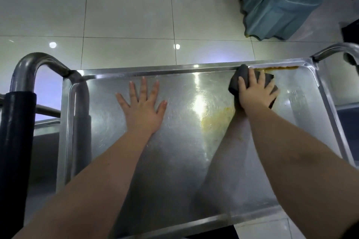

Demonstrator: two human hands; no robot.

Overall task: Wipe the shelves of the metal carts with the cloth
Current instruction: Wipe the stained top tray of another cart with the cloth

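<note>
**Cart top shelf: wipe in progress, residue left at far rim**

Cart top shelf (174,161) is the one being worked. Status as I read it:

- Cloth (241,75): dark, bunched, sitting on the shelf at the far rim, right of centre. Right hand (256,95) lies on top of it with fingers spread, pressing it down rather than clenching it.
- Left hand (142,106): flat on the bare metal, fingers splayed, holding nothing. Looks like a brace.
- Dirty: an orange-brown streak (281,68) runs along the far rim, starting just beside the cloth and going toward the right corner. A yellowish smear (215,120) sits mid-shelf, near the right forearm.
- Clean-looking: the left half and near part of the shelf show only swirl scratches and glare, no visible soil. Glare could be hiding a thin film, so can't confirm.
- Lower shelf (46,128): only slivers visible past the left and right edges; can't tell its condition.

Judgement: the top shelf is partly done. Left to do here are the rim streak, the right corner and the central smear. Lower shelf and any other carts I'd count as outstanding, since nothing here shows them wiped. Overall, early to middle of the job.
</note>
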